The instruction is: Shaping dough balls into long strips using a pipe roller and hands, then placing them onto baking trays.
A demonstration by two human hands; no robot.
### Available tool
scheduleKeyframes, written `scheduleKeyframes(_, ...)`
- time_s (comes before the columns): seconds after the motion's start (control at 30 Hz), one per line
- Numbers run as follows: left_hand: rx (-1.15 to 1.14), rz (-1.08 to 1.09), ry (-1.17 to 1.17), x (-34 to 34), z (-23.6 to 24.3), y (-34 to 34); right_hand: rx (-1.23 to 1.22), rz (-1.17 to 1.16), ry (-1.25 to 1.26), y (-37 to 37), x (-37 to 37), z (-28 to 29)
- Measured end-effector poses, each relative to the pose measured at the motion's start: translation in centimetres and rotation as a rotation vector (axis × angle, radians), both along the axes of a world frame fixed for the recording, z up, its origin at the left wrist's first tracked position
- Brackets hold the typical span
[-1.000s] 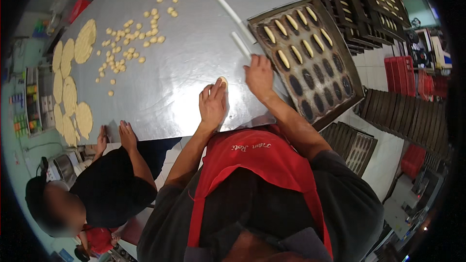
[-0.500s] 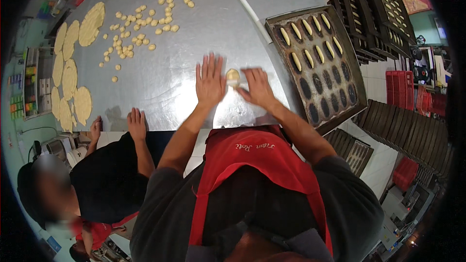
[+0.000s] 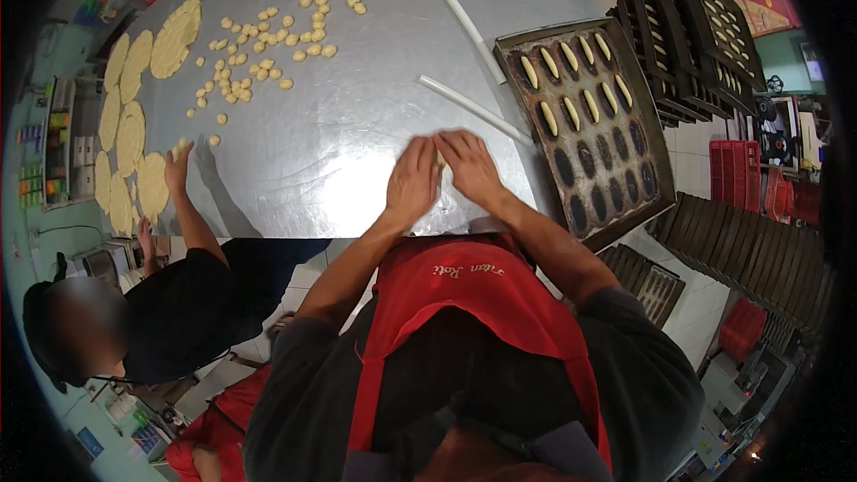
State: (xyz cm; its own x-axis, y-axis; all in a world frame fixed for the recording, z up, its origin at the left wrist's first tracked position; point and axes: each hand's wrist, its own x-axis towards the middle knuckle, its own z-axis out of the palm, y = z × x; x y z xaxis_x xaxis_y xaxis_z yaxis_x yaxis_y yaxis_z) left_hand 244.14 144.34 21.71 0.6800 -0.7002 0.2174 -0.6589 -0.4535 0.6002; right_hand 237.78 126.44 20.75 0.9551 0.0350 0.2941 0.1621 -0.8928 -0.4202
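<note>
Over the near part of the steel table [image 3: 357,116], my left hand [image 3: 414,180] and my right hand [image 3: 471,166] are close together. Their fingertips nearly meet, curled down on a small piece of dough [image 3: 440,161]. Most of that dough is hidden under the fingers; only a pale bit shows between them. Just beyond my right hand a white rolling pin [image 3: 473,109] lies slantwise, its far-right end by the baking tray [image 3: 558,201]. This dark-edged tray holds two rows of slim dough sticks [image 3: 571,113] in its far half; its nearer hollows are bare.
Several small dough balls [image 3: 259,45] are scattered at the far left. Flat dough sheets [image 3: 129,138] line the left edge, where a co-worker's hand [image 3: 180,161] reaches over the table. A second white rod [image 3: 470,31] lies farther off. Stacked trays [image 3: 705,45] stand at the right.
The flattened dough round, visible between my hands before, is now mostly covered by my fingers. A rolling pin now lies beyond my right hand. The co-worker's arm has reached forward over the table.
</note>
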Motion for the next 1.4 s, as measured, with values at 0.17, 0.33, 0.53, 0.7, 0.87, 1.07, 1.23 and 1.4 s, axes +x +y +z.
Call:
scheduleKeyframes(0.17, 0.093, -0.082, -0.137, -3.4, 0.2, 3.2, -0.133, -0.044, 0.008, 1.2, -1.4, 0.4)
scheduleKeyframes(0.33, -0.072, 0.041, 0.154, 1.8, 0.4, 4.2, 0.121, -0.083, 0.175, 3.5, 8.3, 0.6)
scheduleKeyframes(0.53, -0.137, 0.667, -0.136, 18.1, -3.2, 16.4, -0.13, -0.004, 0.399, 6.8, -0.1, 1.9)
scheduleKeyframes(0.7, 0.046, 0.961, -0.249, 31.0, -5.8, 23.2, -0.158, -0.105, 0.231, 6.0, 7.4, 2.2)
scheduleKeyframes(0.87, 0.082, 1.327, -0.021, 34.5, -5.5, 19.8, -0.078, -0.237, 0.135, 5.5, 10.1, 1.3)
scheduleKeyframes(1.07, -0.588, 0.811, 0.009, 26.0, -5.9, 18.4, -0.069, -0.316, 0.041, 5.6, 7.3, 0.6)
scheduleKeyframes(1.23, -0.558, 0.705, 0.138, 17.9, -5.9, 19.5, -0.045, -0.246, 0.098, 5.3, 8.7, 1.6)
scheduleKeyframes(1.4, -0.692, 0.665, 0.363, 11.8, -4.8, 17.4, 0.042, -0.23, 0.041, 5.9, 3.3, 1.8)
